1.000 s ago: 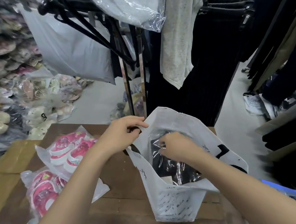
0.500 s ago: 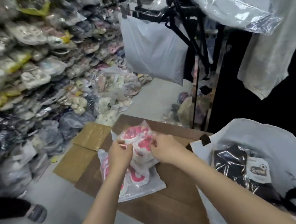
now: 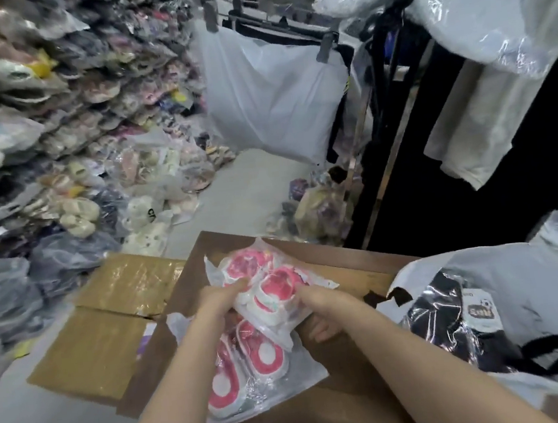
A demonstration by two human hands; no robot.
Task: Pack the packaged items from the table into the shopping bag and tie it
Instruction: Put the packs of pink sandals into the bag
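Here the brown table [image 3: 343,411] lies under both hands. Well to the right of the right hand gapes one white shopping bag [image 3: 535,274], holding one dark packaged item [image 3: 456,337] whose card tag [image 3: 481,310] is too blurred to read. Two clear packets of pink-and-white shoes are here. The lower packet [image 3: 253,369] lies flat beneath the wrists. The upper packet [image 3: 265,288] is grasped by the left hand [image 3: 224,296] and right hand [image 3: 322,306], as half a second ago, now with the right fingers curled beneath it.
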